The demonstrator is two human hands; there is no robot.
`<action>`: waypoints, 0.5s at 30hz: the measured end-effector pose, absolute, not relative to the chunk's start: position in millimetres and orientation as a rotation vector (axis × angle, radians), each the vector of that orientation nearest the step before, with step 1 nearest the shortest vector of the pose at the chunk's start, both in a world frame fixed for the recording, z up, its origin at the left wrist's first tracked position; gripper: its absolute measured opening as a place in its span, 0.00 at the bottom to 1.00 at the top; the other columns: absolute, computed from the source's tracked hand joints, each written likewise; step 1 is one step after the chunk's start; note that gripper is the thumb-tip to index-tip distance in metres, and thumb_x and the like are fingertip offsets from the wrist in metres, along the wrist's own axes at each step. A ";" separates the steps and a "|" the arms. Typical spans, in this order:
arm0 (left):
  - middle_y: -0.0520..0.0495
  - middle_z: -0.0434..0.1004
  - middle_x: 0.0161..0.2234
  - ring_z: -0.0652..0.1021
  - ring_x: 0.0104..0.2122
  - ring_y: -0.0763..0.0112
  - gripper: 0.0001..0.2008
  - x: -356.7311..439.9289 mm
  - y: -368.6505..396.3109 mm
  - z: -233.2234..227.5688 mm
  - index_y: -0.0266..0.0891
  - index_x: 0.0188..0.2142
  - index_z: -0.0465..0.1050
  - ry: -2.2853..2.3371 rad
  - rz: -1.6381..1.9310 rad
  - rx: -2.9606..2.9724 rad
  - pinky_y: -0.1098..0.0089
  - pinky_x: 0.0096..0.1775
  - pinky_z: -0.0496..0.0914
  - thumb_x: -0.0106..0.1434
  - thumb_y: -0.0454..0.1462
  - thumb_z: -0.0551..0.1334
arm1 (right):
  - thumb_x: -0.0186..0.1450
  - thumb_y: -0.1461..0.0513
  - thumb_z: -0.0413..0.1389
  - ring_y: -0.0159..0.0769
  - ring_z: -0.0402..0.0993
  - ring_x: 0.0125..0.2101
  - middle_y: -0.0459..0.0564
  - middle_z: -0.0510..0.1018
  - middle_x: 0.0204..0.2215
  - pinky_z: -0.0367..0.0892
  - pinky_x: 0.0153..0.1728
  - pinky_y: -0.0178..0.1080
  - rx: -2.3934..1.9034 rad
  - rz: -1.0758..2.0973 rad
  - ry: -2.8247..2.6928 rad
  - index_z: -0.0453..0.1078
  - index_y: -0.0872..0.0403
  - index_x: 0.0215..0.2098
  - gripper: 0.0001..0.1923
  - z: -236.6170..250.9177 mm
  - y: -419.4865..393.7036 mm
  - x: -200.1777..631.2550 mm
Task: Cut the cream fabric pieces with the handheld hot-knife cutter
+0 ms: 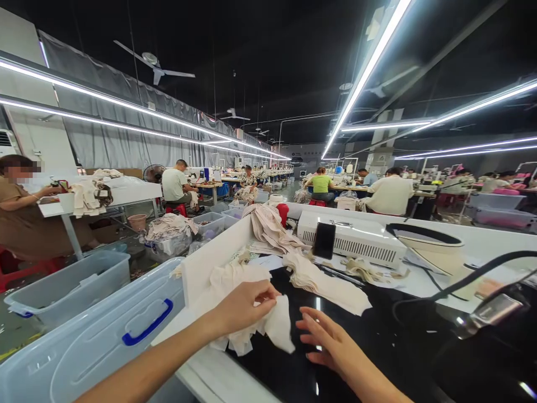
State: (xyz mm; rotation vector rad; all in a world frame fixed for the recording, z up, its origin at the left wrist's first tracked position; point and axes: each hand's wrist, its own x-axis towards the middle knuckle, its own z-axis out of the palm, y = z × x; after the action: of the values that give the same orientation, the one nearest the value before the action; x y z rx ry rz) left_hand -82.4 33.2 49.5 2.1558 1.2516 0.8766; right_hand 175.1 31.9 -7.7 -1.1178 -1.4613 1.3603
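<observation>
Clock read with 12 at the far side, directions taken from the held piece. Left grip (247, 307): thumb and fingertips pinched on a white cloth piece (280, 327) at its upper-left edge. Right grip (331, 342): released, fingers loosely parted and aimed at 10 o'clock, just beside the piece at 3 o'clock; no contact with it seen.

Held piece: located between the two hands, over the glossy black surface (377, 341). Long axis ran roughly 11 to 5 o'clock, free end toward 5. Whether that end touched the surface could not be told.

Loose white cloth (237, 275) lay at 10 o'clock, beyond the left forearm. A cream cloth stack (331, 284) lay at 2 o'clock, long axis about 10 to 4, its broad end toward 4. Beige cloth bundle (274, 229): 12 o'clock, well behind. A black phone (324, 240) stood upright at 1 o'clock, before a white slotted case (356, 239). Cream visor (432, 246): farther out, 2 o'clock. A blue handle (147, 324) on a translucent bin (100, 336) sat at 9 o'clock.
</observation>
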 end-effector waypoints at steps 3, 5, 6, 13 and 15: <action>0.47 0.85 0.51 0.84 0.47 0.65 0.07 -69.8 12.9 46.7 0.41 0.43 0.77 1.085 0.932 2.011 0.69 0.50 0.74 0.71 0.39 0.61 | 0.62 0.36 0.67 0.40 0.84 0.42 0.55 0.87 0.44 0.78 0.38 0.35 -1.025 1.766 -1.285 0.84 0.48 0.46 0.29 -1.3 16.5 165.8; 0.46 0.85 0.49 0.83 0.46 0.64 0.06 -64.4 5.6 45.8 0.39 0.40 0.77 0.992 0.963 1.875 0.69 0.47 0.73 0.68 0.39 0.64 | 0.59 0.37 0.71 0.35 0.82 0.36 0.52 0.85 0.36 0.74 0.34 0.31 -0.966 1.811 -1.270 0.85 0.51 0.41 0.29 2.2 7.4 159.9; 0.46 0.85 0.47 0.82 0.43 0.65 0.06 -62.4 3.5 45.4 0.39 0.39 0.76 0.965 0.974 1.811 0.70 0.45 0.72 0.67 0.40 0.66 | 0.56 0.38 0.73 0.34 0.80 0.34 0.51 0.84 0.34 0.73 0.33 0.30 -0.957 1.796 -1.275 0.85 0.52 0.39 0.29 3.7 4.3 158.1; 0.57 0.68 0.26 0.64 0.24 0.76 0.19 -46.1 -3.5 31.8 0.39 0.40 0.69 0.950 0.966 1.579 0.72 0.28 0.58 0.66 0.52 0.66 | 0.53 0.37 0.74 0.45 0.82 0.37 0.53 0.86 0.33 0.77 0.42 0.41 -0.979 1.681 -1.375 0.85 0.55 0.42 0.33 10.3 -0.5 170.8; 0.60 0.63 0.24 0.62 0.22 0.77 0.24 -38.3 -7.4 23.9 0.40 0.42 0.70 0.953 0.875 1.508 0.73 0.26 0.55 0.63 0.57 0.68 | 0.55 0.38 0.74 0.51 0.84 0.41 0.54 0.87 0.35 0.79 0.44 0.44 -1.048 1.627 -1.432 0.85 0.54 0.44 0.33 7.2 -2.9 176.8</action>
State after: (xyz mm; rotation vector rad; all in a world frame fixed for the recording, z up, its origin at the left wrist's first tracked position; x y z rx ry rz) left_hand -38.3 -7.4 23.9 1.5081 0.9529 0.8746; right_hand 176.8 -2.9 7.2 -1.0478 -1.4324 1.6267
